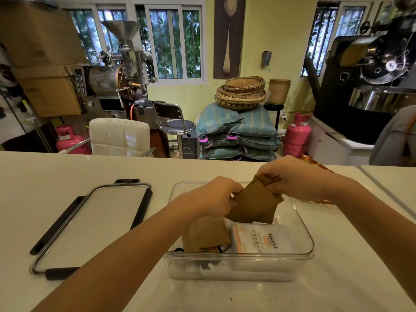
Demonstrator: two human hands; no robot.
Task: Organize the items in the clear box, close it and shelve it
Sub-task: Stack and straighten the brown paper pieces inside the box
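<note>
Left hand: our left hand (216,194) is clenched on the left edge of a brown paper pouch (254,204), fingers curled over it.
Right hand: our right hand (292,176) pinches the top right corner of the same pouch, so we hold it between both hands.
Brown pouch: we see it tilted and lifted above the far half of the clear box (301,248), its lower edge down inside the box; we cannot tell whether it touches anything below.
Clear box: it sits open on the white counter (67,167), right in front of us, between our forearms.
Inside the box: a second brown pouch (207,235) lies at the near left, and a white packet (263,238) with printed lettering lies just beside it at the near right. Something dark shows under the second pouch; we cannot make out what it is.
Lid: the clear lid (94,221) with black clips lies flat on the counter to the left of the box, apart from it.
Background: beyond the counter we see a white chair (119,136), a stack of woven baskets (240,92) on blue sacks (238,131), and two pink gas cylinders (297,134).
</note>
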